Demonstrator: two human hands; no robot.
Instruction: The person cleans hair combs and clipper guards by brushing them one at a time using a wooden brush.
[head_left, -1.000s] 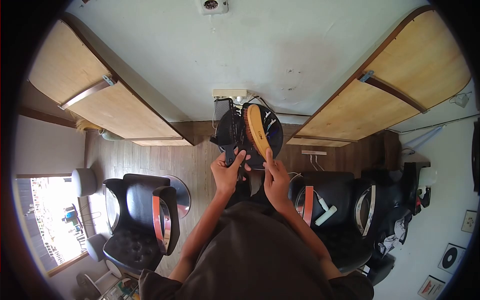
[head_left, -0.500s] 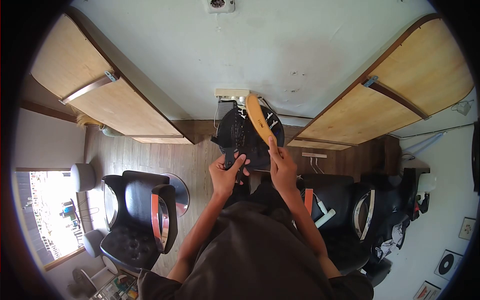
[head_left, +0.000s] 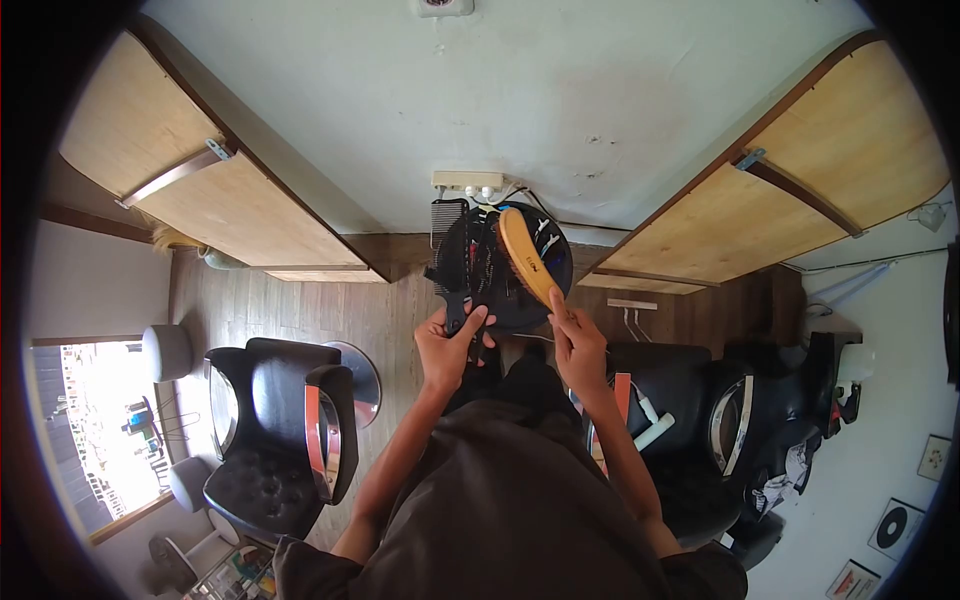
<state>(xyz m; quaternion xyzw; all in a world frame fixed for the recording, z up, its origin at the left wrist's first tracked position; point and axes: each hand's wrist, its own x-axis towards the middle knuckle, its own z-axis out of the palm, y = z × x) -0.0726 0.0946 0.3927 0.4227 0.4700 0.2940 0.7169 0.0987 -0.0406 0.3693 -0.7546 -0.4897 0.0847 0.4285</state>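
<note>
Our right hand pinches the handle end of the wooden brush, held tilted above the round black tray, while our left hand grips black combs upright over the tray's left side.

Black round tray; tan brush over it, dark lettering, brown bristles. Black comb at tray's left. Wall beyond tray pale grey-green, floor around tray brown wood-grain.
</note>
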